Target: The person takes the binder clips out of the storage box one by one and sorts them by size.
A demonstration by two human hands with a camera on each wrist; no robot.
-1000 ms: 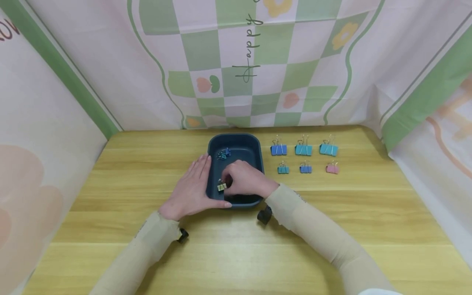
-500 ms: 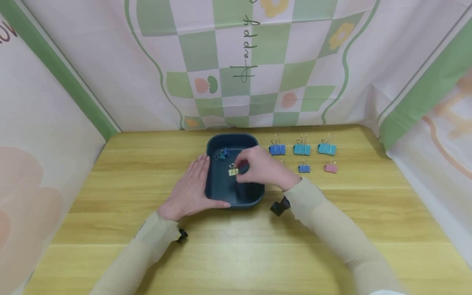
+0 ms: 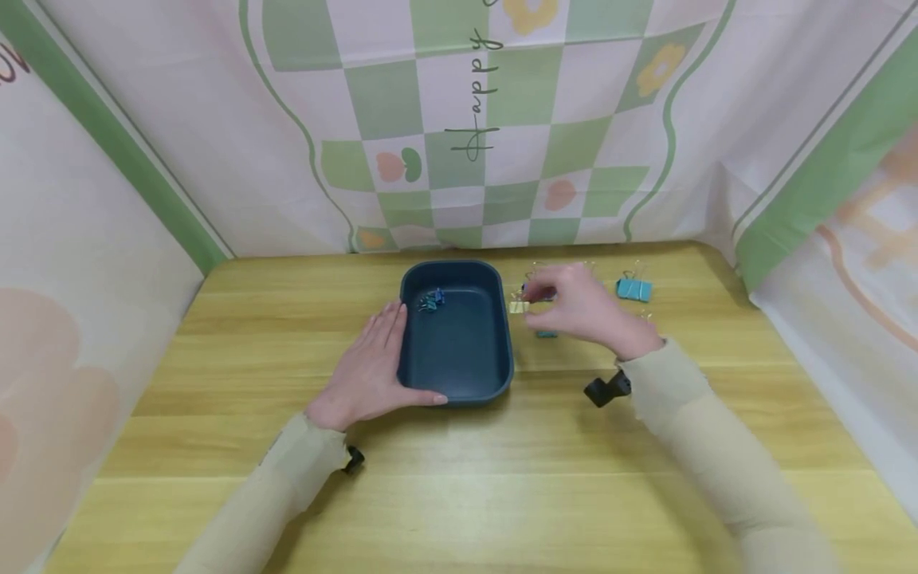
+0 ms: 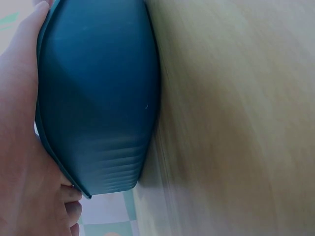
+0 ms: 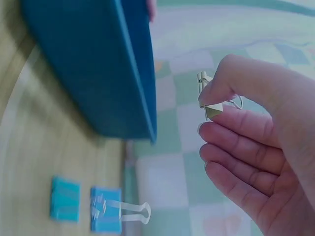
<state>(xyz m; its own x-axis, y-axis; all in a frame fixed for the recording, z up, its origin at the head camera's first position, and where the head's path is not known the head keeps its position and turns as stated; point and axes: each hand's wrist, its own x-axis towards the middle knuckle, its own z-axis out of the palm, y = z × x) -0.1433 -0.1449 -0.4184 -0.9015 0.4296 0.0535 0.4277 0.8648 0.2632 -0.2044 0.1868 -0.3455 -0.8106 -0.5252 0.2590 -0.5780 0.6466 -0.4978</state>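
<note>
My right hand (image 3: 584,307) pinches a small yellow binder clip (image 3: 519,307) between thumb and index finger, just right of the dark blue tray (image 3: 459,359). In the right wrist view, the yellow clip (image 5: 213,111) shows its metal handles, and the other fingers lie below it. My left hand (image 3: 367,363) rests along the tray's left side, fingers fairly straight, thumb on the near rim. Inside the tray, small teal and blue binder clips (image 3: 432,300) lie bunched toward the far left. The right hand covers most of the clips set out on the table.
A large light-blue binder clip (image 3: 634,289) stands right of my right hand. Part of a small teal clip (image 3: 547,334) shows below the fingers. In the right wrist view, a blue clip (image 5: 106,209) stands beside a teal one (image 5: 65,199). A patterned cloth (image 3: 459,104) hangs behind the wooden table.
My right hand has lifted the yellow binder clip out of the tray and carried it right, over the rows of clips. My left hand has stayed on the tray.
</note>
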